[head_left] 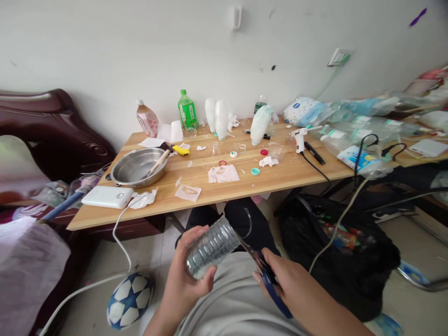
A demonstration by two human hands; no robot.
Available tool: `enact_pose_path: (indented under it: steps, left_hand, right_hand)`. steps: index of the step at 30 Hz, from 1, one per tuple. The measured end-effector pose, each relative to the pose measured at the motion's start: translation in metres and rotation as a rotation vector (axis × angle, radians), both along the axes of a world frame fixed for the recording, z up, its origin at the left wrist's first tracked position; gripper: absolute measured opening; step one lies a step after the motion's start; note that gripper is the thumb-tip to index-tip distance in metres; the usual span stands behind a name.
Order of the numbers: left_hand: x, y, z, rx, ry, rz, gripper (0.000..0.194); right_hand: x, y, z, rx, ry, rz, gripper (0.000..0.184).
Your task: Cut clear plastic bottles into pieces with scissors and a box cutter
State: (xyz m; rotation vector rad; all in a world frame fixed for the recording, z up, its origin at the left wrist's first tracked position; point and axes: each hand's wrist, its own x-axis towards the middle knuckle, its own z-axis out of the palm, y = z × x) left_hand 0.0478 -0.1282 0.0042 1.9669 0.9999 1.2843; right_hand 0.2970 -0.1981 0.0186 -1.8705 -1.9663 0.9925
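Note:
In my left hand [187,270] is a clear ribbed plastic bottle section [212,245], tilted, with its upper end toward the right. My fingers and thumb wrap around its lower part. Dark blue-handled scissors [268,280] are gripped in my right hand [285,280], and their blades reach the rim of the plastic piece. A thin curled strip of clear plastic [249,223] rises from that rim beside the blades. Both hands are above my lap, in front of the table edge. How far apart the blades are is hard to make out.
On the wooden table [161,203] stand a metal bowl [121,169], a white power bank [107,196], a green bottle [188,111], white-coated bottles [221,120] and a glue gun [299,139]. Clear bottles [367,128] lie at right. Below are a black bag [297,252] and a ball [130,301].

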Motion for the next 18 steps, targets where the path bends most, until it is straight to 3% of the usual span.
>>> enact_pose_path:
  steps: [11,18]
  left_hand:
    - [0.003,-0.001,-0.002,-0.178,-0.149,-0.040,0.049]
    - [0.008,-0.002,-0.011,-0.267,-0.270,0.073,0.030]
  right_hand:
    - [0.001,-0.003,0.005,0.028,0.057,-0.016,0.020]
    - [-0.012,-0.002,-0.004,-0.005,0.076,-0.040,0.013]
